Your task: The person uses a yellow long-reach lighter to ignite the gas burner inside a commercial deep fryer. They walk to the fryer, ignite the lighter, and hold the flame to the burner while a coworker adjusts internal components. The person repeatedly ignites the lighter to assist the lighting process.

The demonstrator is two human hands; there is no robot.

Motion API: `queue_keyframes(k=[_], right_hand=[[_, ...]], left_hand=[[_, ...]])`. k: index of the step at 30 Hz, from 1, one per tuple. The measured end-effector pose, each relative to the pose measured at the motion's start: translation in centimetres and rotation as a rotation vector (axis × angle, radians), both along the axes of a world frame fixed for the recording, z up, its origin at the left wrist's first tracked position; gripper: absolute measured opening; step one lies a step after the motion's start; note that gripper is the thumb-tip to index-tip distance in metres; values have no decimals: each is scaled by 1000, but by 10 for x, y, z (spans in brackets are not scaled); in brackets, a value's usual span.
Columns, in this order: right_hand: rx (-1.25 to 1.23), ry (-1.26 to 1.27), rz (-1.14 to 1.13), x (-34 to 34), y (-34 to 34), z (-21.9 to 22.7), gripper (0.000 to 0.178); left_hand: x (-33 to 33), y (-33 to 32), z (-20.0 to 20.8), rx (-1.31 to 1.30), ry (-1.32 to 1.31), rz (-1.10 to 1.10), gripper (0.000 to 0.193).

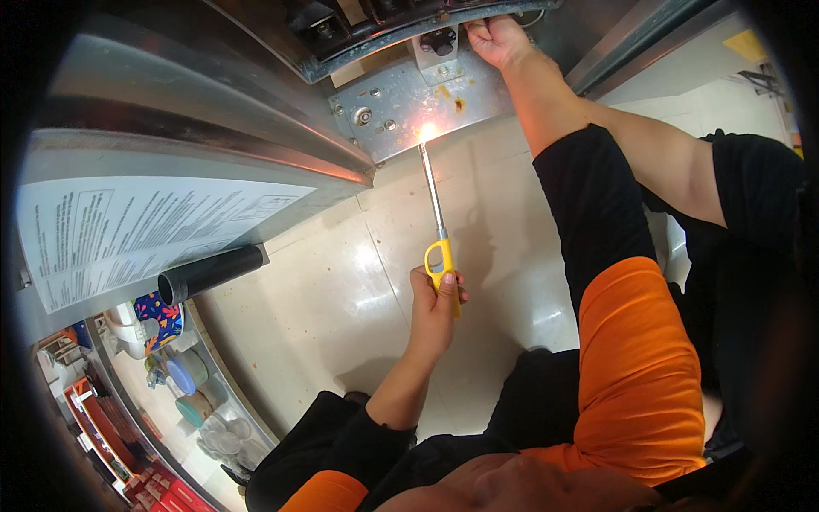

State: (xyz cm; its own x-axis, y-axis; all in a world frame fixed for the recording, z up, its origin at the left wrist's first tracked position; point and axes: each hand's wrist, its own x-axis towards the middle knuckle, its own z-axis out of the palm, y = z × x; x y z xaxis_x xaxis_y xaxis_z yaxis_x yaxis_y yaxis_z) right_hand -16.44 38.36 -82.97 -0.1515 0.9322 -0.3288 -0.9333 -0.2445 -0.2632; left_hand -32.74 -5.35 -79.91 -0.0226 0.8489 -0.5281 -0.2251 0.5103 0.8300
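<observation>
My left hand point(437, 299) is closed round the yellow handle of a long-necked gas lighter point(432, 200), which points away from me. A bright flame glows at its tip, just in front of a stained metal panel point(401, 102) of what looks like a cooking appliance. Beyond it, my right hand point(499, 41) reaches up under the dark front rim point(375, 47), to the right of a black knob point(438, 41). Its fingers are curled, and what they hold, if anything, is hidden.
Another person's bare forearm point(661, 162) comes in from the right, close against my right arm. A steel side wall bearing a printed sheet point(145, 226) stands left, above a black tube point(213, 273). Shelves with lidded tubs point(186, 374) lie lower left, beside the tiled floor point(324, 282).
</observation>
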Motion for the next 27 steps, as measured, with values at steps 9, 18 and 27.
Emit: queue_keyframes(k=[9, 18, 27], right_hand=[[121, -232, 140, 3, -14, 13, 24], [-11, -210, -2, -8, -21, 18, 15], [-30, -170, 76, -1, -5, 6, 13]], left_hand=[[4, 36, 56, 216, 107, 5, 25], [11, 35, 114, 552, 377, -18, 32], [16, 99, 193, 644, 296, -25, 26]])
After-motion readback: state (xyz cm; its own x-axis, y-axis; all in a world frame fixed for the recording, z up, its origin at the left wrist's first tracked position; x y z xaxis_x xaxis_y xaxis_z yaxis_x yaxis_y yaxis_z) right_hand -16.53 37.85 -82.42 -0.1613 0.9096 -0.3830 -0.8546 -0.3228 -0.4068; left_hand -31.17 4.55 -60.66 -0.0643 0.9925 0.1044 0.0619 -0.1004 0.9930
